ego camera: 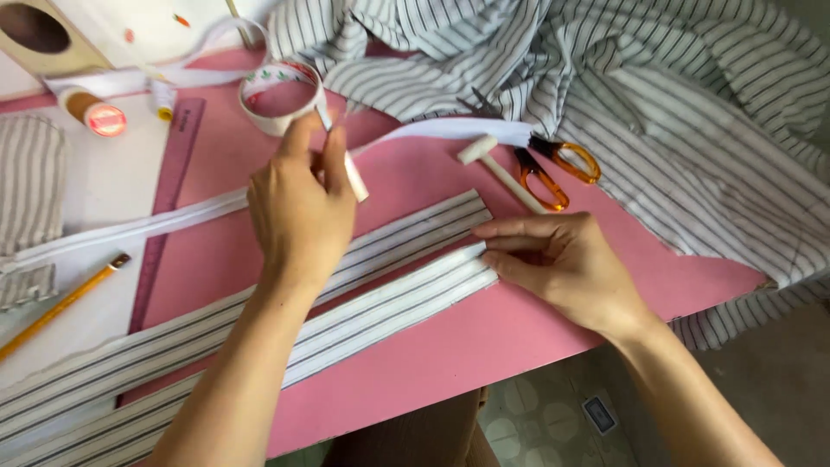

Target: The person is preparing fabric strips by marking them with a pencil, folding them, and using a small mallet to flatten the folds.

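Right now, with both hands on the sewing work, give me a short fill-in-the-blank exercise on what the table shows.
1. The left hand pinches a white tape that runs from a ____ of tape.
2. The right hand presses the end of a ____ fabric strip.
3. The scissors have ____ handles.
4. The strips lie on a ____ cutting mat.

Missing words: roll; striped; orange; pink.

I see orange-handled scissors (553, 169) beside a small white mallet (497, 167) on the pink board (450, 346). A thread spool (95, 112), purple ruler (164, 203) and yellow pencil (60, 304) lie leftward; loose striped cloth (674, 95) fills the upper right.
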